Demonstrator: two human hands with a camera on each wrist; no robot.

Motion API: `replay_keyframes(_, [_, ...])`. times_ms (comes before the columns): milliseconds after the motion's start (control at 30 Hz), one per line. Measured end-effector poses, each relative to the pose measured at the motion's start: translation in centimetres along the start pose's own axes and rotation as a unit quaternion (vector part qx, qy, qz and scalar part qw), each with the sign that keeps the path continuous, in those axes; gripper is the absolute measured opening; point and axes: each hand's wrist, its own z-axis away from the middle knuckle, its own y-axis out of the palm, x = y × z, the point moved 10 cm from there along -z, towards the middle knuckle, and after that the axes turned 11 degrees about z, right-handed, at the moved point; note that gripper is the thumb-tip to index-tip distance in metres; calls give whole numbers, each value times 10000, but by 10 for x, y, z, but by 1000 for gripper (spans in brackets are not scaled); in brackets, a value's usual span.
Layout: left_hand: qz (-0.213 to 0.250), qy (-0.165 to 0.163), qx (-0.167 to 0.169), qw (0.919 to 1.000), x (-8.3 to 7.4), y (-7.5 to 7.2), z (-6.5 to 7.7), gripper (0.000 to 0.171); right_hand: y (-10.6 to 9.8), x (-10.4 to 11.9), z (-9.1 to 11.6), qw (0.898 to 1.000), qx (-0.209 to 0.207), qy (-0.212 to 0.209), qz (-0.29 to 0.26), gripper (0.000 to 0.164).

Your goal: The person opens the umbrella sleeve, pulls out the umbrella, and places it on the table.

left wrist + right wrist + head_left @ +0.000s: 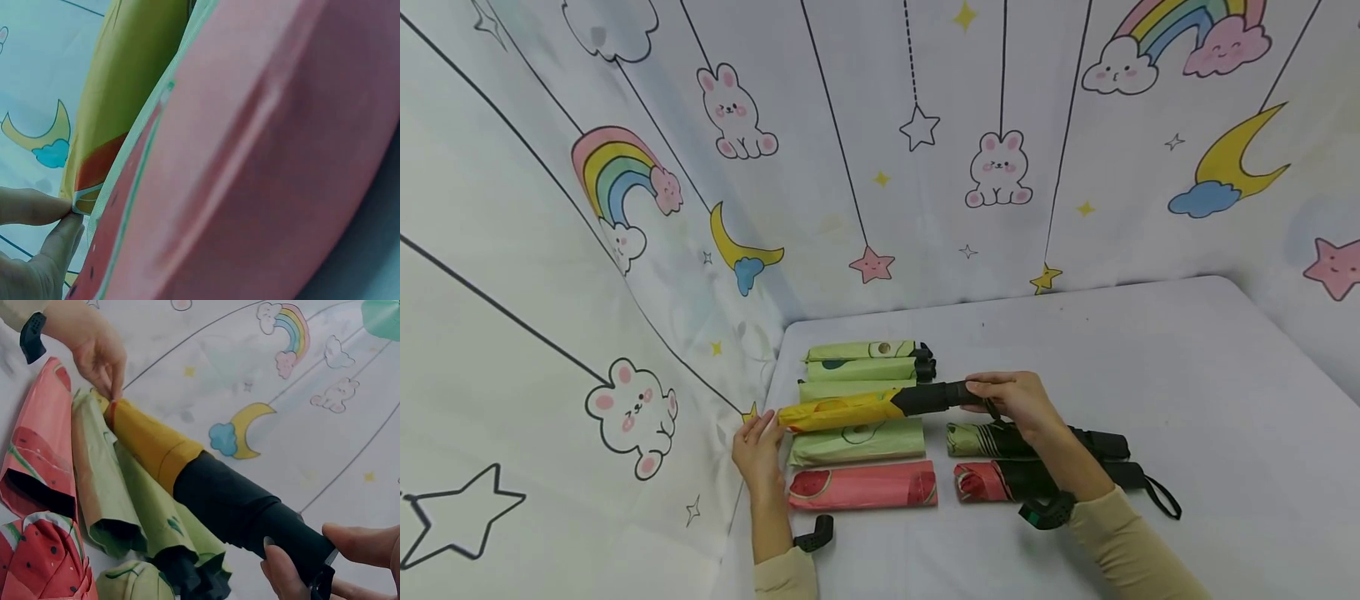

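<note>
Working over the white table [1165, 358], I hold the yellow umbrella [842, 412] lengthwise between both hands, coloured cloth to the left and black end to the right, with the green bundles [865, 369] behind it. The red umbrella [1011, 481] and the green umbrella [981, 440] lie to the right, partly hidden by my forearm, so I do best to leave that elbow some height. The red cover [865, 486] lies nearest me and the green cover [865, 447] just beyond it; whether my yellow cloth is a loose cover like these or the umbrella's own skin, I cannot tell. As I judge it, the step is to manage that cloth along its length, and a straight line from end to end serves best, since a bent one would bunch it. My right hand [1018, 404] is the anchor: thumb and fingers grip the black handle [294, 537], and they should take the weight without squeezing. My left hand [760, 450] does the delicate part, pinching the cloth's far corner, thumb against finger; a light, flat pinch there saves creasing. Smallest, the strap [323, 581] hangs by my right fingers, where it might snag, so I should mind it.
</note>
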Motion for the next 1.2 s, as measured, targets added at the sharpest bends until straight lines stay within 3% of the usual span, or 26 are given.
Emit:
replay_keyframes(300, [241,-52,-26,9997,-1,1,1,64,-8,-2,4,10000,-13,37,55,47])
replay_keyframes(867, [262,-86,-24,9996,2,0,-1,63,-25,-1,12,9992,35,-60,393,51])
replay_keyframes(1200, [181,-96,13,9998,2,0,-1,64,-41,0,17,9992,-17,-232,326,52])
